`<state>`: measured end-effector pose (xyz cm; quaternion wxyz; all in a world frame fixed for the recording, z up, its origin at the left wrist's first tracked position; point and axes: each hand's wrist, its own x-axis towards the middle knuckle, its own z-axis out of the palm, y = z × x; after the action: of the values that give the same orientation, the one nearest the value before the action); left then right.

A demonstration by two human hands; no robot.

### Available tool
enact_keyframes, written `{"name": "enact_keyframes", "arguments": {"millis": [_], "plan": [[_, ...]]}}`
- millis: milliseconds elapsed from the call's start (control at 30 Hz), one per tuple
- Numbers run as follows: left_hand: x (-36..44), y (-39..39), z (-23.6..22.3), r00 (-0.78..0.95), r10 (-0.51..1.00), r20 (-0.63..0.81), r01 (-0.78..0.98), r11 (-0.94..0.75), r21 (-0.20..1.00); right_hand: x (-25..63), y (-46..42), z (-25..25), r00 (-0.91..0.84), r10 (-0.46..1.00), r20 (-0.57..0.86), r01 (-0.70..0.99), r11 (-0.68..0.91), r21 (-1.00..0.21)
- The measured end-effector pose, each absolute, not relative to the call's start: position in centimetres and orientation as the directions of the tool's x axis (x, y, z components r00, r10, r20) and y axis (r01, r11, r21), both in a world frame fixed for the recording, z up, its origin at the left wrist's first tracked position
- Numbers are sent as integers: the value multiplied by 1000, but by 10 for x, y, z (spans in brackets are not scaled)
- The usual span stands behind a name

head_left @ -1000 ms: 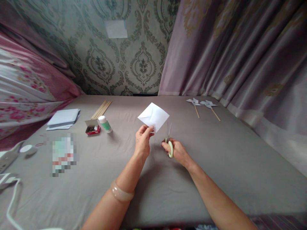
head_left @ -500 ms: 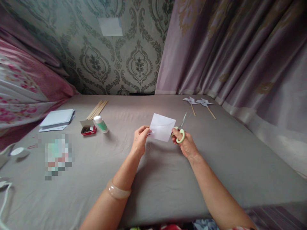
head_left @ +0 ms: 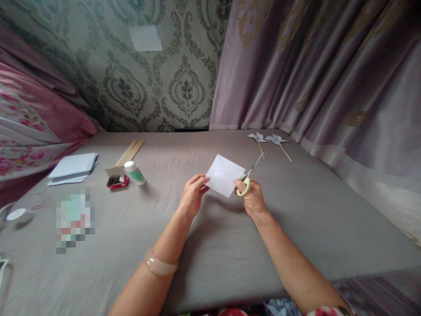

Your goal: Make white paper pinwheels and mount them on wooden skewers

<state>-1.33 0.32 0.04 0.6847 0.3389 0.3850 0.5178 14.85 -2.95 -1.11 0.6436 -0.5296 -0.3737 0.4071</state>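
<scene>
My left hand (head_left: 195, 191) pinches the left corner of a square sheet of white paper (head_left: 225, 174), held above the grey cloth. Faint crease lines run across the paper. My right hand (head_left: 252, 194) is closed round the pale green handles of a pair of scissors (head_left: 244, 187), and its thumb lies by the paper's right edge. The scissor blades point up and away to the right, beside the paper. Whether the right fingers also grip the paper is hard to see.
Two white paper pinwheels (head_left: 277, 140) on sticks lie at the far right. Leftward are wooden sticks (head_left: 130, 152), a glue bottle (head_left: 135, 173), an open red box (head_left: 117, 181) of small dark pieces, a paper stack (head_left: 73, 168), a white round object (head_left: 20, 215) and a blurred-out item (head_left: 75, 217).
The paper has turned so that its corners point more up and down. The scissors have tilted further to the right, still in my right hand. The view has shifted slightly.
</scene>
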Motion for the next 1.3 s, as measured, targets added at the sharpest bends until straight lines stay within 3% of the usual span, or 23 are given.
{"name": "enact_keyframes", "arguments": {"millis": [267, 600, 700, 833, 967, 1067, 1300], "plan": [[11, -14, -3, 272, 934, -231, -434, 333, 837, 145, -28, -11, 496, 863, 102, -138, 194, -971], [16, -15, -7, 137, 968, -209, -390, 247, 887, 143, -31, -11, 483, 863, 148, -61, 202, -977], [7, -7, -5, 78, 979, -188, -438, 203, 876, 144, -34, -7, 372, 924, 82, 30, 76, -997], [-7, 3, 2, -2, 988, -157, -517, 133, 846, 139, -42, 0, 91, 991, -95, 218, -113, -969], [-12, 4, 9, -44, 988, -146, -555, 97, 826, 131, -49, 2, -88, 986, -140, 414, -91, -906], [-11, 2, 11, -40, 987, -157, -563, 108, 820, 128, -51, -3, -172, 974, -146, 445, -56, -894], [-5, -2, 9, 11, 985, -173, -577, 147, 803, 126, -52, -8, -153, 982, -111, 449, -30, -893]]}}
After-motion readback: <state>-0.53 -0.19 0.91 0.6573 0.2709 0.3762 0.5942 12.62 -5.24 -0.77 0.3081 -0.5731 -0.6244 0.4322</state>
